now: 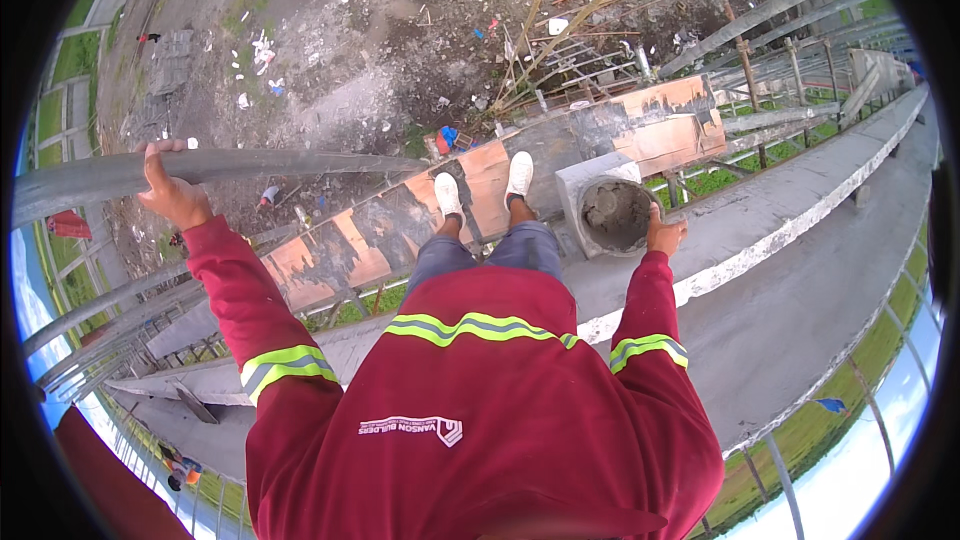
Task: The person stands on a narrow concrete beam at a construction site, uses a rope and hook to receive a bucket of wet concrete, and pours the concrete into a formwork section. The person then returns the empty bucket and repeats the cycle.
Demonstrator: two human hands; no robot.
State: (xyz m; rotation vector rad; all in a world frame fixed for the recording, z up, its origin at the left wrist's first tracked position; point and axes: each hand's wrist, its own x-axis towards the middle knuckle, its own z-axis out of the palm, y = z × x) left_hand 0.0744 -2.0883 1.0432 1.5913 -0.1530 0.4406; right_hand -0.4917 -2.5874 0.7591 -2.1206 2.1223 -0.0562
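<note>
My left hand [175,190] is closed round a long grey post [290,163] off to my left. Its fingertips show over the far side. My right hand [665,232] grips the rim of a round bucket [612,214], thumb at the edge and part of the fingers hidden. Wet grey mortar fills much of the bucket. Beside and partly behind it is a pale, square-edged piece [590,170]; I cannot tell whether the two are joined. The bucket is at the grey concrete ledge, to the right of my white shoes [520,176].
Under my feet runs a narrow, mortar-stained plywood plank [370,240], high above rubble-strewn ground [350,90]. A concrete ledge [780,215] curves along my right side. Scaffold poles [748,70] and slanting yellowish bars [590,10] rise ahead. Another person [180,470] is far off at lower left.
</note>
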